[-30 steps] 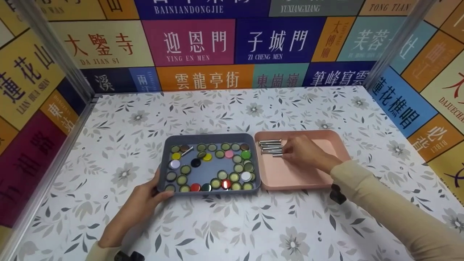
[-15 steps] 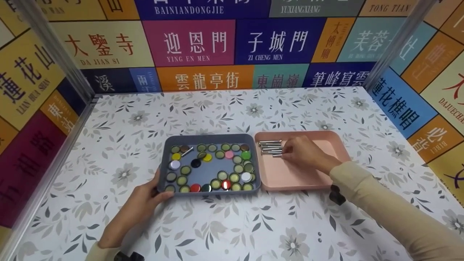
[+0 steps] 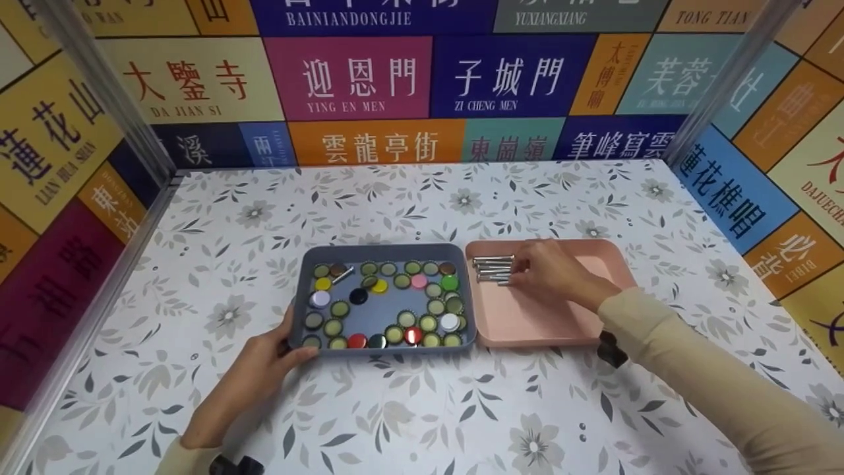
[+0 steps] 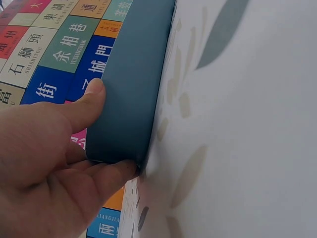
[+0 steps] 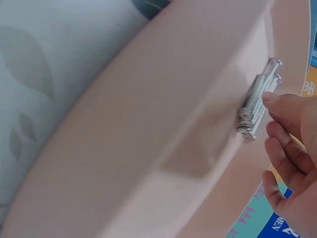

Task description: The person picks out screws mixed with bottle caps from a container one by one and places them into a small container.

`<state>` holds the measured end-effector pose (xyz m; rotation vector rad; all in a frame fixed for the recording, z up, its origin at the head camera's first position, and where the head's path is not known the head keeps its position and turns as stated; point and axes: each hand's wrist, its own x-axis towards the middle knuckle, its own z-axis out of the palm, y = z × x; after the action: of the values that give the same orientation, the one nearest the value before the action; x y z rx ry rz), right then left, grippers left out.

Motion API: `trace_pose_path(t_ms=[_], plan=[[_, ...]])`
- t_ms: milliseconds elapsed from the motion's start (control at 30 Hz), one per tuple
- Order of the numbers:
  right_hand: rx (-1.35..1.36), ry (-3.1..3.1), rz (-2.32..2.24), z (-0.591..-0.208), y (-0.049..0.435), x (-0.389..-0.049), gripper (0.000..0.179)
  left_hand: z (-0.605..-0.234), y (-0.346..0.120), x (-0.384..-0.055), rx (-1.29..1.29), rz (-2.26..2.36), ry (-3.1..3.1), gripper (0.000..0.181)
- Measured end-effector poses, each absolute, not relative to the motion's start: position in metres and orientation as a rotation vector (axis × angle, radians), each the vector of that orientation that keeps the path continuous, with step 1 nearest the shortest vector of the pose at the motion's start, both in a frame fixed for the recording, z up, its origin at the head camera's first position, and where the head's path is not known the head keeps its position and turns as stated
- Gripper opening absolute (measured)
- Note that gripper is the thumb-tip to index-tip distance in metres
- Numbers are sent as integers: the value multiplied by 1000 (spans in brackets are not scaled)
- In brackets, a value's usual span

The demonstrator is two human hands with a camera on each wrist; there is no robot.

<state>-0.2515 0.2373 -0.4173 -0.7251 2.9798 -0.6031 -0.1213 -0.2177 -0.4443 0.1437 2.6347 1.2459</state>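
Observation:
My left hand (image 3: 267, 356) grips the near left corner of a blue-grey tray (image 3: 389, 353), its thumb on the rim. In the left wrist view that hand (image 4: 74, 148) holds the corner, with fingers against the tray's wall (image 4: 131, 84). Several bottle caps, some face up in colours, lie inside, along with one silver screw (image 3: 343, 275). My right hand (image 3: 550, 270) reaches into a pink tray (image 3: 527, 323) and pinches a screw (image 3: 504, 283) at the end of a row of silver screws (image 3: 493, 264). In the right wrist view the thumb lies against the screws (image 5: 260, 99); its fingers are curled.
Both trays stand side by side on a table with a floral cover (image 3: 422, 409). Panels with printed signs (image 3: 349, 79) rise at the back and both sides, with metal posts (image 3: 719, 86) at the corners.
The head view has shifted slightly. My right hand has made a small move at the row of screws, while my left hand keeps its place on the tray corner.

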Motion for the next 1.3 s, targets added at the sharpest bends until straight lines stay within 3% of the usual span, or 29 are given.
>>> trace_pose_path(t_ms=[567, 1300], plan=[[-964, 2984, -554, -403, 215, -255, 9, -446, -218, -121, 168, 1251, 2653, 82], [-1231, 2876, -509, -384, 142, -256, 21, -448, -219, -122, 188, 1264, 2657, 81]])
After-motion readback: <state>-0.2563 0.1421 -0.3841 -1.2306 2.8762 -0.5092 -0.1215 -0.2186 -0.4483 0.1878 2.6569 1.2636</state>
